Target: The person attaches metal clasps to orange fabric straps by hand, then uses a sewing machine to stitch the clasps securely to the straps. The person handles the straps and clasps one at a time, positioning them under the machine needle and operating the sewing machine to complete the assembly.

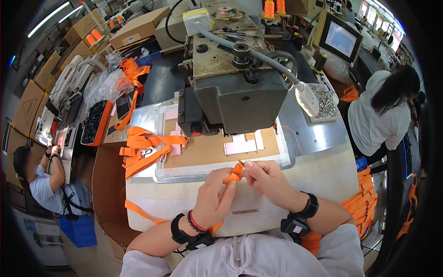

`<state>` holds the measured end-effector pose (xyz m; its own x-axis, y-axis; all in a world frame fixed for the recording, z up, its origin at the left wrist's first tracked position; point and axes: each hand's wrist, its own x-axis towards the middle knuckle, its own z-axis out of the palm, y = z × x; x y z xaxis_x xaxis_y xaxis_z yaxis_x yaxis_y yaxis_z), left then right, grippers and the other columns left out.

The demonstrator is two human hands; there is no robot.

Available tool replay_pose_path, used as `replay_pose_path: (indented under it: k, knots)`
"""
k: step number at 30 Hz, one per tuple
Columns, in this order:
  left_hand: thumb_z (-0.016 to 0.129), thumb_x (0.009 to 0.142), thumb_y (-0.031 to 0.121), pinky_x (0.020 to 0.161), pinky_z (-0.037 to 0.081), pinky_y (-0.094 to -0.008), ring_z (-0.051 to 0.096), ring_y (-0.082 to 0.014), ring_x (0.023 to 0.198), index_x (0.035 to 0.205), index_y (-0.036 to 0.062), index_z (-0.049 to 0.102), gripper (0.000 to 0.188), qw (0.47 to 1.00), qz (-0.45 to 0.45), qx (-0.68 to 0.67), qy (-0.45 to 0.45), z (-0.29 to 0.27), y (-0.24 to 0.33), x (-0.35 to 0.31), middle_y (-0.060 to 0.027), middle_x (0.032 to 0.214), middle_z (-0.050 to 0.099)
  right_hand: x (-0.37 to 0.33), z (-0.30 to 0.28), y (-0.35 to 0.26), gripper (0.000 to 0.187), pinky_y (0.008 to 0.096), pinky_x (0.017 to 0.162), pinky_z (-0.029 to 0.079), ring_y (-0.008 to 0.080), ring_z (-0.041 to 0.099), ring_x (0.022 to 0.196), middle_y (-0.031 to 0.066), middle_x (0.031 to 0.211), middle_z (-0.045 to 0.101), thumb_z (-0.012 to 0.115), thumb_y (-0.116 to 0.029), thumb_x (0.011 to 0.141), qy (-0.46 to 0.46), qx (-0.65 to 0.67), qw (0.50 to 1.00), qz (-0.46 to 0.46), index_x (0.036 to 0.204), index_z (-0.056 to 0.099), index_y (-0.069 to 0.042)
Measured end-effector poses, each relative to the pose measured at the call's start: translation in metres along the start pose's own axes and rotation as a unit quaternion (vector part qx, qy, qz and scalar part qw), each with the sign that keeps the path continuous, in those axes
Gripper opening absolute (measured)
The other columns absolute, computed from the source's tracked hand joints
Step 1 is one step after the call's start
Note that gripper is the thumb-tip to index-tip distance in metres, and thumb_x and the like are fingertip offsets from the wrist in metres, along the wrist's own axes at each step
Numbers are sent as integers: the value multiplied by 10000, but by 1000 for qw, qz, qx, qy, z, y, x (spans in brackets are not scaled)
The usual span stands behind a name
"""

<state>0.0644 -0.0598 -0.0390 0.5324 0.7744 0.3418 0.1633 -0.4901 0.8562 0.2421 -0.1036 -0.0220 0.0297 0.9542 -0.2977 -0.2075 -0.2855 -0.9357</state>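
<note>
Just in front of the sewing machine (240,99), my left hand (212,195) grips a folded end of orange webbing strap (236,172) between thumb and fingers. More of this strap seems to hang below the left wrist. My right hand (270,181) is closed in a pinch beside it, on a small dark-tipped thing (241,162) whose kind I cannot make out. Its tip points at the strap. Beyond my hands lies a flat sewing frame (198,162) with pink and white pieces on it. A heap of orange straps (144,147) with metal hooks (164,158) covers its left corner.
A tray of small metal parts (323,101) stands right of the machine, by a screen (340,39). An orange bin of black parts (96,122) is at left. Bundled orange straps (362,203) lie at right. One person (55,180) works at left, another (380,111) sits at right.
</note>
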Motion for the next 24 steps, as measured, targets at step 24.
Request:
replay_pose_path:
  k: [24]
  knots:
    - [660, 901, 151, 572, 389, -191, 495, -22, 660, 998, 2, 607, 186, 968, -152, -197, 9, 5, 3, 5, -9, 820, 629, 5, -2, 21, 171, 172, 518, 354, -15, 442, 616, -28, 813, 625, 732, -106, 856, 31, -96, 981, -166, 980, 674, -4]
